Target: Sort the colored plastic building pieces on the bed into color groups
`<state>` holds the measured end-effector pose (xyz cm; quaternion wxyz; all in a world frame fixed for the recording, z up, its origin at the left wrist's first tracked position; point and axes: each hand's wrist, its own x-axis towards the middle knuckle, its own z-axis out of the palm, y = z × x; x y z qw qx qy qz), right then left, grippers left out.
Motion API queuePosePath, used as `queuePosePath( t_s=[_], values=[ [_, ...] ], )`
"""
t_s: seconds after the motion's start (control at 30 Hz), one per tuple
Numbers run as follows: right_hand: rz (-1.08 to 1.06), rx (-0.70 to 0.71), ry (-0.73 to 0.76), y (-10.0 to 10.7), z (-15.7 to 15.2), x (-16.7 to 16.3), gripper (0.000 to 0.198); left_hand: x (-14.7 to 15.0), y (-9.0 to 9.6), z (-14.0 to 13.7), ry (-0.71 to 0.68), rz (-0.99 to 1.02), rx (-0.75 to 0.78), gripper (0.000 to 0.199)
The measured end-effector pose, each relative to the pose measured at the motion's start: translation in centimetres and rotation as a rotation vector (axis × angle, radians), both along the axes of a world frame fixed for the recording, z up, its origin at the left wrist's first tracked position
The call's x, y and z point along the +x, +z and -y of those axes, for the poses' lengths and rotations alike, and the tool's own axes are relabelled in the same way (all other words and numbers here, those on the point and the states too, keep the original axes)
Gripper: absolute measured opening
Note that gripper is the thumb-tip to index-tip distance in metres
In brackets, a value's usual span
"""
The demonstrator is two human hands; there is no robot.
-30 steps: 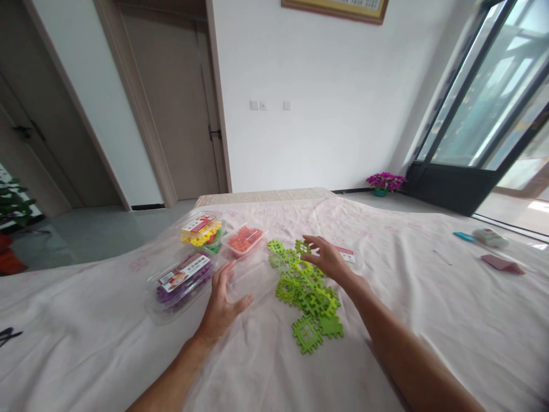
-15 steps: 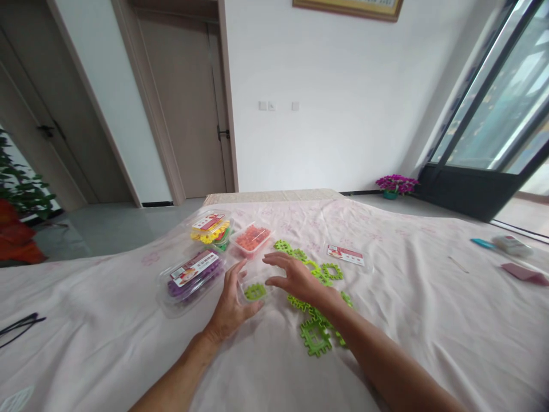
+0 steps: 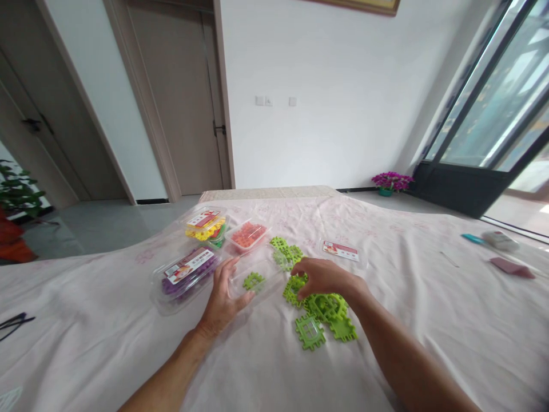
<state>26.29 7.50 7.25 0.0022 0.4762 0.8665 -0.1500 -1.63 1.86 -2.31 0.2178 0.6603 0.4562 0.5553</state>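
Observation:
My left hand (image 3: 223, 294) grips the near left end of a clear plastic box (image 3: 268, 280), thumb at the front and fingers along the back. One green toothed building piece (image 3: 254, 280) lies inside the box. My right hand (image 3: 323, 277) is over a loose pile of green building pieces (image 3: 328, 306) to the right of the box. Its thumb and fingers are curved and apart, with the fingertips close to a piece at the pile's left side. Whether they touch that piece is unclear. A separate green square piece (image 3: 310, 332) lies at the near edge.
Left of the box lies a closed container of purple pieces (image 3: 189, 272). Behind it are stacked containers with yellow pieces (image 3: 206, 229) and a tub of red pieces (image 3: 247, 236). A labelled clear lid (image 3: 343, 252) lies right. Black-framed glasses (image 3: 15, 323) rest far left.
My right hand has moved from above the box rightward to the green pile. My left hand stays on the box. The view has shifted slightly.

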Motion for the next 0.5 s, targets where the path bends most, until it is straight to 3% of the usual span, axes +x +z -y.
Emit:
queuePosePath(
  t_s=[0.1,0.27,0.37,0.5],
  values=[
    [0.103,0.037,0.071,0.2,1.1,-1.2,0.064,-0.1,-0.3,-0.1,0.023,-0.066,0.029,0.069],
    [0.091,0.054,0.046,0.5,1.4,-1.9,0.061,-0.1,0.2,0.4,0.135,-0.228,0.048,0.065],
    [0.017,0.096,0.003,0.1,0.7,-1.5,0.045,-0.1,1.4,1.1,0.221,-0.435,0.147,0.063],
    [-0.04,0.112,-0.072,-0.1,-0.3,-0.9,0.014,0.1,3.2,1.9,0.123,-0.736,0.255,0.041]
  ],
)
